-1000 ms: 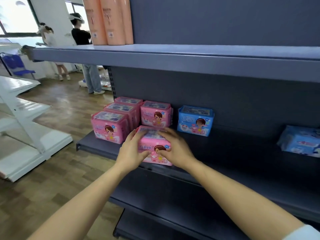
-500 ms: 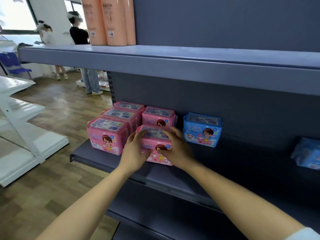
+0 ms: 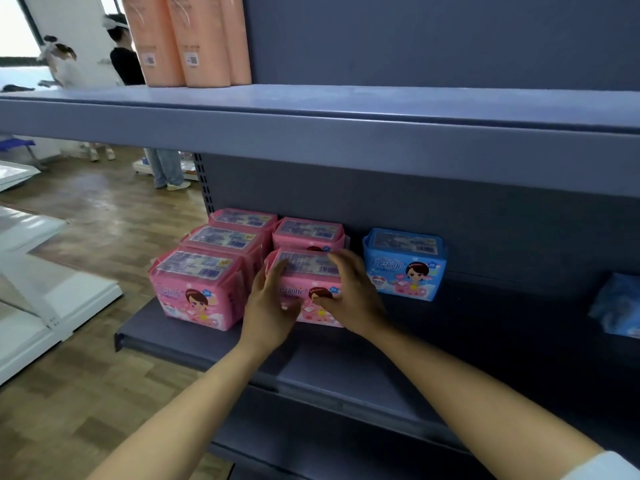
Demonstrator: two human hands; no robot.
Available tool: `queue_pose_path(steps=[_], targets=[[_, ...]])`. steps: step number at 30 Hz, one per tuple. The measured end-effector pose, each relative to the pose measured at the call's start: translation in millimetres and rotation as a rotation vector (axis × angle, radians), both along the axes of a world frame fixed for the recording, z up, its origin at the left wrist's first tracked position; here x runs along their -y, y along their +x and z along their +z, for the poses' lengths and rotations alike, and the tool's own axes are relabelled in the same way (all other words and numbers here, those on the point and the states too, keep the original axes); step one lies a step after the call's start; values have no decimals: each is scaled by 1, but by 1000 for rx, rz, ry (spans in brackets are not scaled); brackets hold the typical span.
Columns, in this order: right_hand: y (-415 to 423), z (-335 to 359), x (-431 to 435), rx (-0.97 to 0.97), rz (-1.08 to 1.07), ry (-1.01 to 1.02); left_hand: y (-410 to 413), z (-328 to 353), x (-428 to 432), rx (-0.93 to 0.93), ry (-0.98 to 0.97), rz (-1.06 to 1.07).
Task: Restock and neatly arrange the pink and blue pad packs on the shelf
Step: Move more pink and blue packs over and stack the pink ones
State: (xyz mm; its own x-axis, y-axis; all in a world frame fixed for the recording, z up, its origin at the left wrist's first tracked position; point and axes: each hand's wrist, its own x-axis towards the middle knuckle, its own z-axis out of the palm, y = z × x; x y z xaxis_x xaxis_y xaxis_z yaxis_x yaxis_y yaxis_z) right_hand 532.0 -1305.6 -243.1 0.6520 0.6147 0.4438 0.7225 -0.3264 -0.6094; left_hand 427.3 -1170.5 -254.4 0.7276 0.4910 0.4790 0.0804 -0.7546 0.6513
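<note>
Right hand (image 3: 349, 296): fingers curl over the top right corner of the held pink pack (image 3: 304, 271) and the thumb presses its front face, so the pack is clasped between them.
Left hand (image 3: 270, 306): laid flat against the pack's left side, fingers fairly straight and slightly blurred.
Held pink pack: stands upright on the shelf (image 3: 207, 344), set back from the front edge, cartoon face outward.
Rear pink pack (image 3: 308, 232): directly behind the held one, close to the back panel.
Row of three pink packs (image 3: 197, 289): just left of the held pack, lined up front to back; the front one sits slightly further forward than the held pack.
Blue pack (image 3: 405, 268): upright to the right of the right hand, apart from the pink ones.
Second blue pack (image 3: 616, 306): far right, blurred, cut by the frame edge.
Upper shelf (image 3: 311, 133): carries tall peach-coloured packages (image 3: 187, 39).
Background: two people (image 3: 124, 60) stand beyond on a wooden floor (image 3: 86, 410), with white shelving (image 3: 52, 306) at left.
</note>
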Motion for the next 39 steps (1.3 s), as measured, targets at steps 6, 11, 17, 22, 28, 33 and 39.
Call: queue_pose_path(steps=[6, 11, 17, 22, 28, 33, 39], targets=[[-1, -1, -10, -57, -77, -9, 1, -3, -3, -61, 42, 29], [-4, 2, -16, -59, -105, -6, -2, 1, -6, -159, 59, 38], [-8, 6, -24, -83, -143, -38, -9, 3, -4, -261, 35, 31], [-7, 11, -26, -123, -172, -62, -9, 13, -6, -334, 51, 32], [-5, 13, -35, -123, -179, -84, -12, 34, -8, -518, 204, 103], [-1, 13, -38, -115, -191, -148, -8, 54, -8, -674, 402, 156], [0, 14, -39, -25, -243, -221, 7, 88, -28, -656, 729, 84]])
